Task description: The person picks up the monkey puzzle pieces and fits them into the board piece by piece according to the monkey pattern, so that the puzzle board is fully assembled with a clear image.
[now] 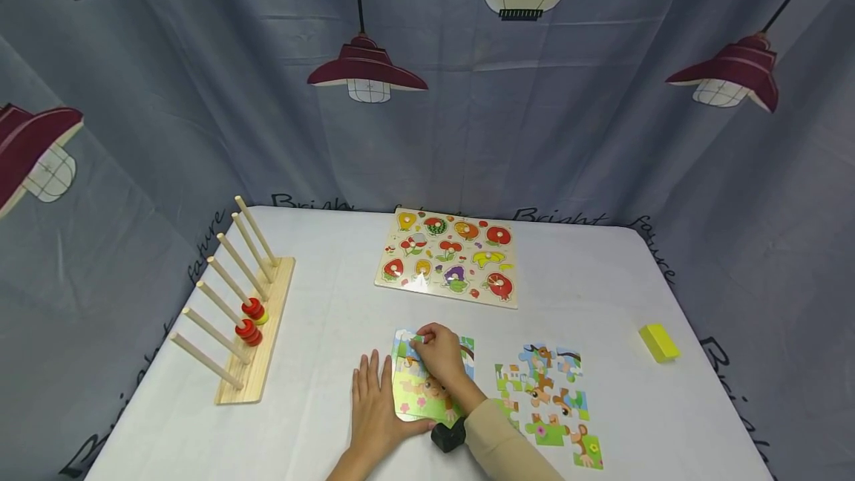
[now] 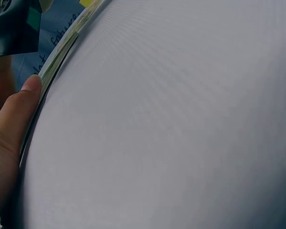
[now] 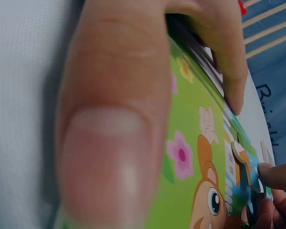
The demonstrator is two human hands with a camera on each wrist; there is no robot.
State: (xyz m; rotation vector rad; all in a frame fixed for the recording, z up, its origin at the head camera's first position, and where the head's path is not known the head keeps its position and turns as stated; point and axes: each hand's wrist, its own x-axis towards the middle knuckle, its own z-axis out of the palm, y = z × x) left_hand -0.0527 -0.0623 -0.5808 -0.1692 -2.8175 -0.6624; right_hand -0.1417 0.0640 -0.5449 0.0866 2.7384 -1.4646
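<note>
A jigsaw puzzle board (image 1: 427, 399) with a cartoon animal, pink flowers and green grass lies in front of the person. My left hand (image 1: 378, 399) rests along its left side with straight fingers, the thumb reaching across its lower edge. In the left wrist view the left thumb (image 2: 19, 114) lies against the board's edge. My right hand (image 1: 441, 353) reaches over the board's upper left part. Between thumb and finger it pinches a puzzle piece (image 3: 251, 168), tilted up from the picture. The right arm and fingers hide part of the board.
Loose puzzle pieces (image 1: 548, 430) are spread to the board's right. Behind stands a fruit peg board (image 1: 446, 258). On the left is a wooden peg rack (image 1: 267, 362) with red rings (image 1: 249, 332). A yellow block (image 1: 659, 343) lies far right.
</note>
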